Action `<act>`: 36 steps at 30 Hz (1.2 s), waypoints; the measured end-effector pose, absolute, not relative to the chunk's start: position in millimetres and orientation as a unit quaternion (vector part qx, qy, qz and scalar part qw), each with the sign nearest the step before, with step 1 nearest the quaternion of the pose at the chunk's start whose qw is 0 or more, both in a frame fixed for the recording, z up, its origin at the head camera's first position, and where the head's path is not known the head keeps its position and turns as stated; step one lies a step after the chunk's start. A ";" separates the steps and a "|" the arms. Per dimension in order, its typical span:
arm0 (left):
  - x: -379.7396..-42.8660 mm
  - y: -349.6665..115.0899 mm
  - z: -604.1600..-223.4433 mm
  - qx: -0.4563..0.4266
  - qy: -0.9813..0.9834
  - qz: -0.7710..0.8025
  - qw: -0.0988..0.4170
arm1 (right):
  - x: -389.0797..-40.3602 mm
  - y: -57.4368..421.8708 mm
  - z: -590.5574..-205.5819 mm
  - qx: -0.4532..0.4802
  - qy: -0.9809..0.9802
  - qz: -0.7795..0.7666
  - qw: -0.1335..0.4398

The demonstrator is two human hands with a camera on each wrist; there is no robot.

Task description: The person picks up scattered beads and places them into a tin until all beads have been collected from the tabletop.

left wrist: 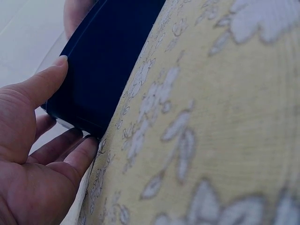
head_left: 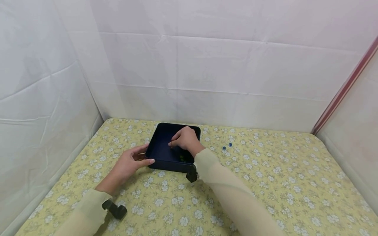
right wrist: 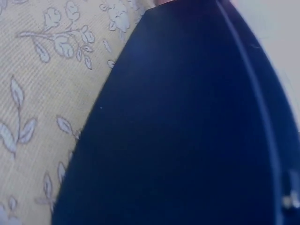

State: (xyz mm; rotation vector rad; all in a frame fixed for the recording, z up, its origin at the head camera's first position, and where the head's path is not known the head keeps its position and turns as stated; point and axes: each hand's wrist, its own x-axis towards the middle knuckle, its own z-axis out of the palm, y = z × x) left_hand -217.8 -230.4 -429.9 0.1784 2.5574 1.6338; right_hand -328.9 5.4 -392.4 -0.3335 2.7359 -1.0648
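Observation:
A dark navy, open-topped square box (head_left: 160,141) stands on the tablecloth. At its near left corner, my left hand (head_left: 129,164) holds it, the thumb along the front rim and the other fingers on the left side. The left wrist view shows that hand (left wrist: 42,136) close up against the box wall (left wrist: 103,65). My right hand (head_left: 186,139) reaches inside the box with thumb and fingertips drawn together; I cannot tell whether something small is between them. Small yellow-green pieces (head_left: 182,158) lie inside the box. The box's outer wall (right wrist: 173,117) fills the right wrist view, hiding the right hand.
Two small blue pieces (head_left: 224,148) lie on the cloth to the right of the box. The table has a yellow floral tablecloth (head_left: 265,183). White sheeting (head_left: 189,65) hangs behind it and at both sides, with a reddish strip (head_left: 345,87) at the right.

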 end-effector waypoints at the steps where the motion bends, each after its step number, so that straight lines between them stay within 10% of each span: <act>1: -217.9 -230.5 -430.0 0.059 0.840 0.536 0.051 | -328.7 6.6 -391.3 -0.112 0.921 -0.361 0.093; 36: -216.4 -229.8 -429.0 0.063 0.846 0.527 0.045 | -312.7 128.3 -395.3 -0.128 0.817 -0.563 -0.010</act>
